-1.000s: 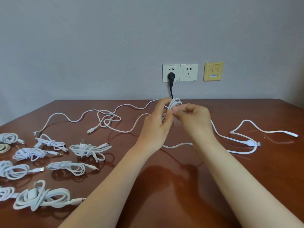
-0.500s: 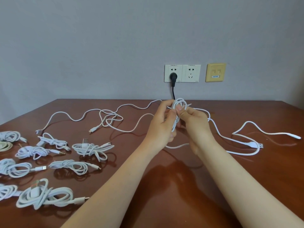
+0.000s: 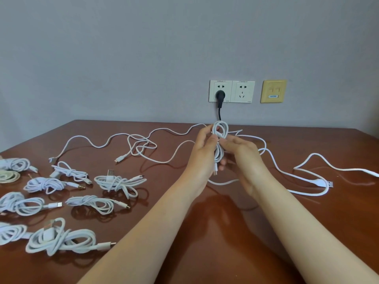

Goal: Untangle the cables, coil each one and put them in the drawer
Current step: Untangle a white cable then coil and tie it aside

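So coiled cable (image 3: 217, 153) sits btwn left hand (image 3: 202, 158) & right hand (image 3: 244, 160); both grip it.

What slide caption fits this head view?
Left hand and right hand hold a half-coiled white cable above a wooden table, coiled bundles alongside.

brown table (image 3: 225, 253), wall sockets (image 3: 243, 91), black plug (image 3: 220, 95)
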A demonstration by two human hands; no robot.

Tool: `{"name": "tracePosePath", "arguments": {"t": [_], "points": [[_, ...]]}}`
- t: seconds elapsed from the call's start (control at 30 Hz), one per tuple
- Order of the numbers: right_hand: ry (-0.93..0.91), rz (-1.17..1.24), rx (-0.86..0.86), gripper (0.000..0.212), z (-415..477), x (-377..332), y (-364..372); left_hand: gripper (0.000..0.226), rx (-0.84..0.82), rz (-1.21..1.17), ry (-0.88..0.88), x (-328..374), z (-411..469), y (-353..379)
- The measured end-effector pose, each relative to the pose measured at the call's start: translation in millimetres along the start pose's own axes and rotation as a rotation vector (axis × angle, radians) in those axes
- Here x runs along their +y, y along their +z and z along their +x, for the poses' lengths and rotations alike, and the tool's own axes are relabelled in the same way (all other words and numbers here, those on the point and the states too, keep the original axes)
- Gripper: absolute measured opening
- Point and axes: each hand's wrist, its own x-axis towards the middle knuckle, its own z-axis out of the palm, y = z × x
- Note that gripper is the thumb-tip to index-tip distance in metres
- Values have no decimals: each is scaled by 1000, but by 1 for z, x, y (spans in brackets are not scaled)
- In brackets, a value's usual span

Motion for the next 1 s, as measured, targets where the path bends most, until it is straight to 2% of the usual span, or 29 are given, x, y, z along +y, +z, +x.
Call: {"name": "tracePosePath", "arguments": {"t": [0.2, 0.33, 0.4, 0.53, 0.7, 0.87, 1.0], "points": [[-29, 2, 44, 19, 3, 3, -4, 26, -29, 146, 35, 0, 1, -1], [85, 171, -95, 18, 5, 5, -11, 27, -69, 313, 46, 3, -1, -3], [164, 217, -109, 17, 6, 6, -12, 25, -80, 414, 72, 4, -2, -5], [222, 261, -95, 14, 9, 7, -16, 33, -73, 626, 197, 5, -2, -11], [346, 277, -84, 10, 10, 4, -15, 42, 37, 1054, 398, 10, 0, -22], [331, 129, 4, 18, 8, 3, -11, 71, -225, 1236, 494, 11, 0, -32], [325, 78, 9, 18, 8, 3, -12, 48, -236, 1324, 520, 12, 5, -41]]}}
